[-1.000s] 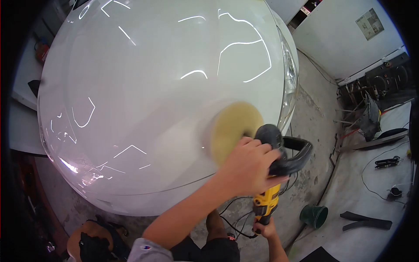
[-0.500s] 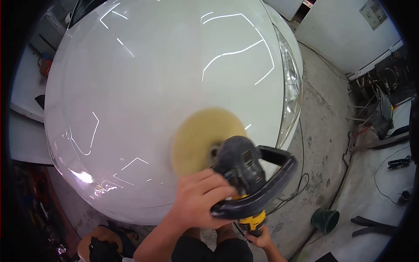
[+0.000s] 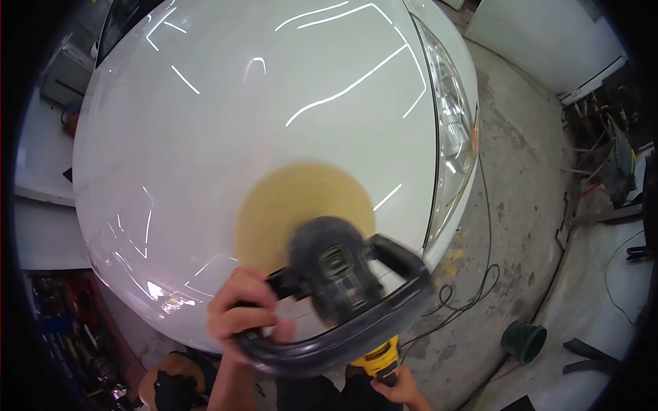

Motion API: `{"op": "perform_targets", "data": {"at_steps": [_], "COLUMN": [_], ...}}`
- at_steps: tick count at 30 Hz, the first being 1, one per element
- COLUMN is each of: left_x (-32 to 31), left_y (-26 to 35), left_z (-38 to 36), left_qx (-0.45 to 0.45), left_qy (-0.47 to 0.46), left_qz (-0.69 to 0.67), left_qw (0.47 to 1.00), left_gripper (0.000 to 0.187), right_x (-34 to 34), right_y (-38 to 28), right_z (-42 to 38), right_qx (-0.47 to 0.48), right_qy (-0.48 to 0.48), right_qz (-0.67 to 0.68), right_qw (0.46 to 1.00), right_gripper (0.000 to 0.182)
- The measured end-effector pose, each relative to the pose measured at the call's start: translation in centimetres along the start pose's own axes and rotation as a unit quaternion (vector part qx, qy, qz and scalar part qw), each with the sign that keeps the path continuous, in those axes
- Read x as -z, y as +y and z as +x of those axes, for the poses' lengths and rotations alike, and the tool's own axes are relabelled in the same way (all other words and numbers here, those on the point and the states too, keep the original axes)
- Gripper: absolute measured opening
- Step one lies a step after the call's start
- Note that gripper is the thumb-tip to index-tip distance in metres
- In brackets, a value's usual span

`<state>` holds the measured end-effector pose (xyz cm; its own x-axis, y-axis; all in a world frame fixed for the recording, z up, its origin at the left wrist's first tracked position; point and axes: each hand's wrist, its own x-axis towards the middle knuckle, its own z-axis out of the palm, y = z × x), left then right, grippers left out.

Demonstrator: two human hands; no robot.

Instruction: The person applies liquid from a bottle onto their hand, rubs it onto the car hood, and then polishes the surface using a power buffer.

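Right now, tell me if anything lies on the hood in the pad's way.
Nothing visible does. The pad sits flat on the hood, whose white surface around it shows only light reflections. The cable lies on the floor, off the hood.

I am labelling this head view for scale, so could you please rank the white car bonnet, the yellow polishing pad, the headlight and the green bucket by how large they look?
1. White car bonnet, by far the largest.
2. Yellow polishing pad.
3. Headlight, long but narrow; close to the pad, so this order is unsure.
4. Green bucket, smallest, though it is also farther from the camera.
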<state>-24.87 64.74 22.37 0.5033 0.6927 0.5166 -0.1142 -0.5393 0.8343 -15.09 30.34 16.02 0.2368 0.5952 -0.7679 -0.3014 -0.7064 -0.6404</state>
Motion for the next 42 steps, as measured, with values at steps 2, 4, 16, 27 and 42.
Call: {"op": "perform_targets", "data": {"at_steps": [2, 4, 16, 27, 42], "left_x": [1.5, 2.8, 5.9, 2.4, -4.8], "left_y": [1.0, 1.9, -0.8, -3.4, -6.3], "left_z": [-1.3, -1.3, 6.5, 18.1, 27.9], "left_qx": [0.043, 0.067, 0.103, 0.101, 0.114], "left_qy": [0.044, 0.052, -0.041, -0.227, -0.3], "left_qz": [0.038, 0.059, 0.018, -0.062, -0.156], "left_qw": [0.997, 0.995, 0.994, 0.967, 0.934], "left_gripper": [0.021, 0.022, 0.047, 0.075, 0.067], "right_x": [-0.3, 0.0, 2.7, 3.8, 6.9], "right_y": [-0.2, -1.1, -8.0, -10.6, -15.3], "right_z": [0.5, 0.5, 2.3, 5.1, 7.0], "right_qx": [0.085, 0.261, 0.146, 0.234, 0.249], "right_qy": [-0.044, -0.064, -0.26, -0.271, -0.242], "right_qz": [-0.045, -0.174, 0.129, 0.204, 0.313], "right_qw": [0.994, 0.947, 0.946, 0.911, 0.884], "right_gripper": [0.025, 0.048, 0.076, 0.069, 0.06]}}
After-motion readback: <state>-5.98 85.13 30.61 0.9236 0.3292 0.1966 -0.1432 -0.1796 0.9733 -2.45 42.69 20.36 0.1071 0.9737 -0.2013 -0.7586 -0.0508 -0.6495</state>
